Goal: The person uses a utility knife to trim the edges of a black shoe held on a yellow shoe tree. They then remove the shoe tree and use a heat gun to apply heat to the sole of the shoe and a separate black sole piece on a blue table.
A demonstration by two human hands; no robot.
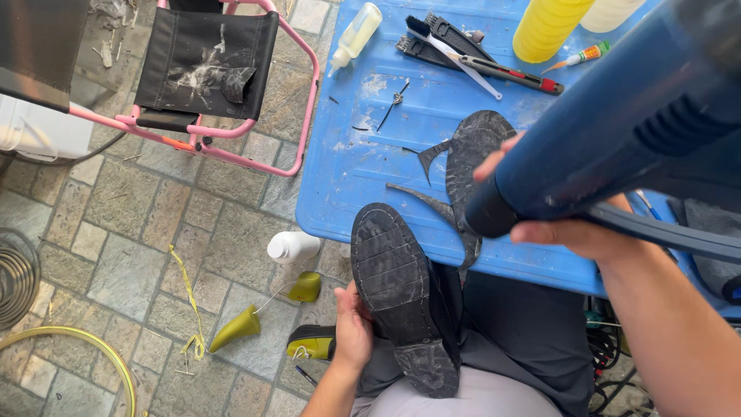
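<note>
On the blue table lay a clear squeeze bottle, a ribbed yellow bottle and a small orange-capped glue tube; a white bottle stood on the paved floor.

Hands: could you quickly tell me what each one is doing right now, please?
Left hand: closed on the upturned black shoe.
Right hand: closed on the blue heat gun.

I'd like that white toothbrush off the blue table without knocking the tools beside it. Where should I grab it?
Probably by the free handle end of the toothbrush, coming from the near side. It lies flat and slanted, its bristle head close beside the black brushes, while its tail points into bare blue table.
</note>
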